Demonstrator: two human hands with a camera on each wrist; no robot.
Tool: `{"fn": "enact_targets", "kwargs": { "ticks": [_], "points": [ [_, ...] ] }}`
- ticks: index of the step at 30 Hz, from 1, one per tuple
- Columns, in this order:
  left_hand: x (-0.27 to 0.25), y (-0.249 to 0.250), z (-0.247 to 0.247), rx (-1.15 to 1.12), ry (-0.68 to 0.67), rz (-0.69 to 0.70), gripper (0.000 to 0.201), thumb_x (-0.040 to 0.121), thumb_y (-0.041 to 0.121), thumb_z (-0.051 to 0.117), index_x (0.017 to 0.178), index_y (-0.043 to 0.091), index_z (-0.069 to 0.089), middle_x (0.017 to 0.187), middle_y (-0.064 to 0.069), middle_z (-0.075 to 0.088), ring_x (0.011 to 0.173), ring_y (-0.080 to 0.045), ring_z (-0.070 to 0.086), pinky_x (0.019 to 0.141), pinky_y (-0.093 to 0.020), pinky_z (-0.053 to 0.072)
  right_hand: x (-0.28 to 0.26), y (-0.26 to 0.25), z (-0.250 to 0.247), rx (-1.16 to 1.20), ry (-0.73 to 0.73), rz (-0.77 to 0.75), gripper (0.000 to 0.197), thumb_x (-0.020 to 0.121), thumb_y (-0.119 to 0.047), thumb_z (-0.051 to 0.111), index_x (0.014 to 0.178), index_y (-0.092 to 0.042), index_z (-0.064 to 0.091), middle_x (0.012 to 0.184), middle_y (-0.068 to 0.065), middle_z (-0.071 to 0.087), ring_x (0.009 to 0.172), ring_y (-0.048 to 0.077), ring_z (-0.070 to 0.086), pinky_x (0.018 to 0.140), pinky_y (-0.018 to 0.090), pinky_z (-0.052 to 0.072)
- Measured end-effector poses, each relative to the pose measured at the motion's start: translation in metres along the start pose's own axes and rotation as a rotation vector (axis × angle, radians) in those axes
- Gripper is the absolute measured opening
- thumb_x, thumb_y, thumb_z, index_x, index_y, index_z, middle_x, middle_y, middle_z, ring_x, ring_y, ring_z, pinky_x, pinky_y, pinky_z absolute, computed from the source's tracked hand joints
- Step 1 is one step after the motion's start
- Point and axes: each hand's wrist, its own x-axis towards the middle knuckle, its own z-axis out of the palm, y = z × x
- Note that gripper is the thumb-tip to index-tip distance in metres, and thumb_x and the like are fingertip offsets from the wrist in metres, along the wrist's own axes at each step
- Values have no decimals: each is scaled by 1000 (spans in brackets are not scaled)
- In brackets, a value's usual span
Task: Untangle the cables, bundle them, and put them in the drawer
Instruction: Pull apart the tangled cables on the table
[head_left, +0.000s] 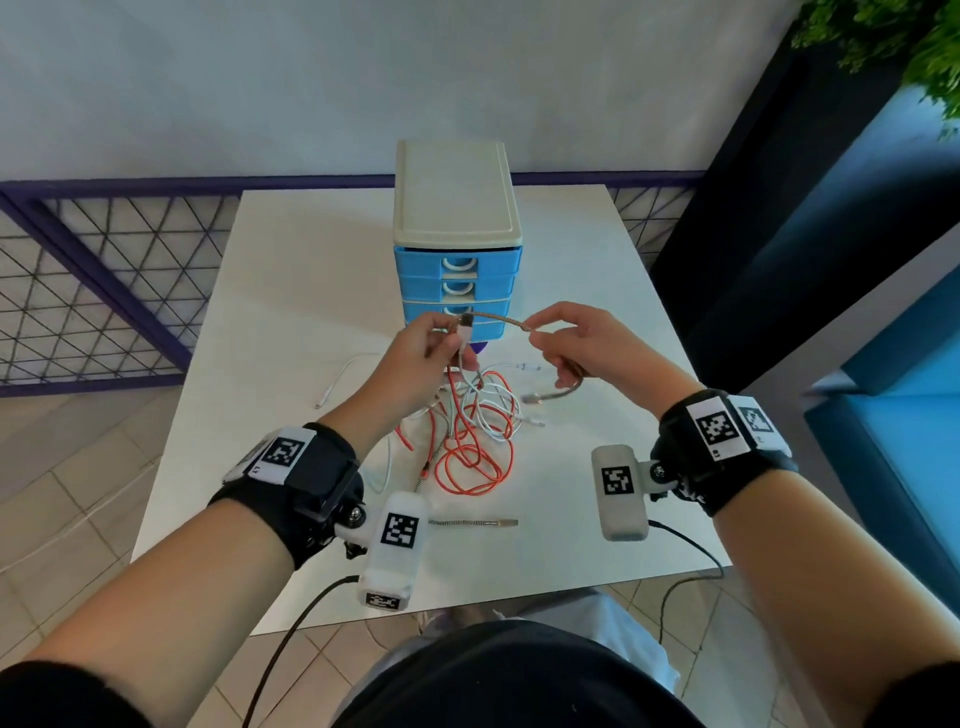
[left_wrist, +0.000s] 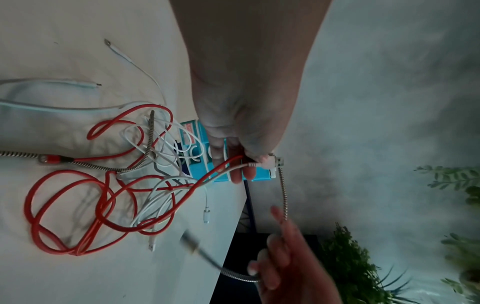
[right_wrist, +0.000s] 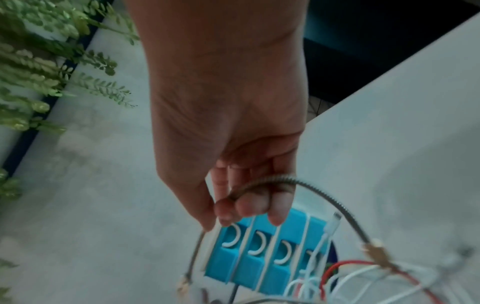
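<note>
Braided cable (head_left: 498, 318) stretched between left hand (head_left: 421, 358) and right hand (head_left: 587, 348), both pinching it. Red cable (head_left: 470, 467) and white cables (head_left: 493, 410) tangled on bench (head_left: 291, 322) before blue drawer unit (head_left: 457, 234)

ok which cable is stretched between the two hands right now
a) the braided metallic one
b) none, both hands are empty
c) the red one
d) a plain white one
a: the braided metallic cable spans from the left hand to the right hand, while the red cable mostly lies tangled on the table.
</note>
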Motion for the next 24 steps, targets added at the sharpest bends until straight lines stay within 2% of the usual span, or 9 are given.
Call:
{"fn": "enact_targets", "kwargs": {
  "ticks": [3, 7, 9, 12, 13, 15, 17, 21, 24],
  "points": [
    [2, -3, -3, -30, 72, -5, 11, 101, 15, 39, 105, 14, 48, 84, -3, 67, 89, -19, 66, 89, -46, 54, 3, 24, -8, -164, -1, 18, 13, 92, -18, 61, 104, -14, 66, 59, -4, 57, 57, 14, 57, 67, 22, 47],
    [3, -7, -14, -108, 172, -32, 12, 102, 17, 37, 107, 16, 48, 87, -2, 67, 100, -26, 67, 89, -48, 53, -1, 54, -16, -261, 8, 95, 17, 96, -21, 56, 104, -11, 67, 67, 0, 58, 62, 17, 58, 58, 22, 42],
    [2, -10, -18, -112, 169, -34, 12, 102, 17, 38, 110, 15, 46, 86, -3, 68, 97, -25, 67, 90, -51, 52, -5, 60, -17, -154, 49, 120, 22, 96, -22, 56, 111, -9, 65, 68, 1, 58, 59, 15, 61, 54, 26, 38],
    [0, -13, -19, -143, 199, -36, 17, 101, 16, 38, 118, 20, 38, 88, -5, 69, 94, -23, 68, 86, -46, 53, -5, 54, -17, 196, 254, 106, 27, 96, -20, 58, 121, -11, 57, 68, 4, 58, 43, 13, 57, 50, 25, 45],
    [0, -14, -19, -162, 214, -30, 18, 101, 16, 38, 119, 21, 38, 89, -5, 69, 94, -23, 68, 85, -45, 53, -5, 49, -18, 237, 354, 81, 25, 96, -20, 57, 120, -12, 56, 67, 4, 57, 39, 12, 52, 48, 24, 46],
    [-2, -11, -20, -164, 220, -6, 17, 102, 14, 38, 118, 17, 44, 90, -4, 68, 95, -22, 67, 82, -39, 55, -5, 37, -22, 171, 562, 8, 16, 96, -20, 54, 111, -14, 57, 64, 2, 55, 36, 11, 45, 43, 23, 41],
    [-4, -6, -20, -115, 187, 38, 18, 101, 13, 38, 113, 13, 52, 91, -1, 68, 94, -17, 67, 82, -30, 55, -5, 24, -24, 67, 691, -75, 10, 95, -19, 51, 101, -16, 59, 61, 2, 54, 38, 9, 40, 43, 24, 36],
    [-6, 11, -15, -65, 117, 153, 18, 100, 10, 41, 112, 9, 54, 91, -1, 67, 85, -3, 67, 78, -20, 55, -3, -5, -10, -74, 603, -216, 12, 95, -17, 51, 98, -17, 62, 59, 0, 55, 40, 9, 41, 43, 22, 35],
    [-6, 24, -8, -34, 79, 219, 18, 99, 12, 43, 112, 8, 55, 91, 2, 67, 85, 2, 66, 75, -16, 54, -1, -25, 7, 5, 484, -243, 17, 96, -11, 46, 94, -16, 63, 60, 2, 52, 37, 15, 42, 40, 21, 34]
  ]
}}
